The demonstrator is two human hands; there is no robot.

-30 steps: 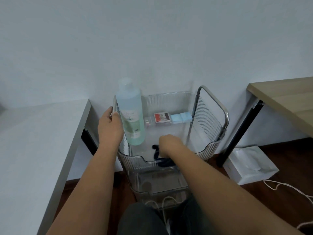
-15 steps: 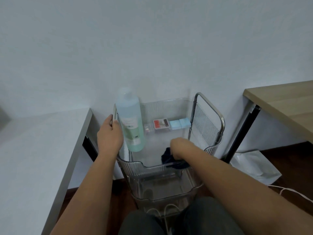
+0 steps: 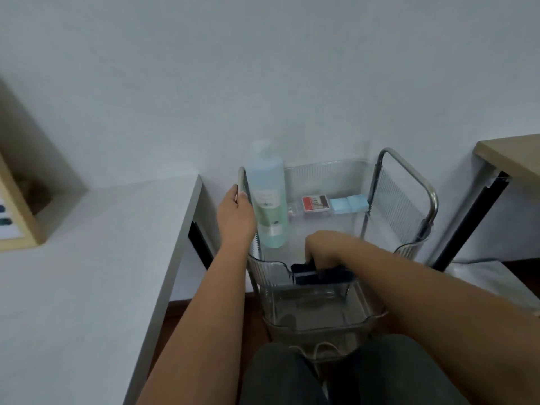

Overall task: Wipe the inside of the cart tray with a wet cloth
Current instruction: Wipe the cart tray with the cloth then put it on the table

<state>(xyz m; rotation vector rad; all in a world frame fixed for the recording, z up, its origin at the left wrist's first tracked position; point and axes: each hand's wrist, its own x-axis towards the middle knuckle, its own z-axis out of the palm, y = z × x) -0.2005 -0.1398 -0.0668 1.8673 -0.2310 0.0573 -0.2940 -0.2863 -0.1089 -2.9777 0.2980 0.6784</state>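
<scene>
From the head cam, the only view: the person's sitting right up at the cart, knees almost under it. Right hand (image 3: 327,248) is down inside the top tray (image 3: 267,268), fingers curled over a dark cloth (image 3: 320,272) and pressing it into the tray floor at the near edge. The cloth sticks out both sides from under the knuckles, bunched up, touching the front lip. I'd guess the clenched grip is so the rag doesn't slide out while scrubbing along that front wall.

Left hand (image 3: 235,213) is wrapped around the cart's left handle bar (image 3: 241,182), fingers closed on the metal. Pretty sure that's just to stop the cart shifting while the other hand pushes.

Just right of the left-hand fingers stands a tall bottle (image 3: 268,197) of blue-green liquid, upright in the tray's left corner. Beyond the right-hand fingertips, against the back wall, there's a small red-labelled box (image 3: 315,204) and two light blue packs (image 3: 349,203) side by side. Nothing's been taken out, so I'd say the wiping has to work around them, and the bottle looks easy to knock over.

A lower tray (image 3: 315,314) shows below the cloth hand. Grey table (image 3: 87,258) sits left of the cart.
</scene>
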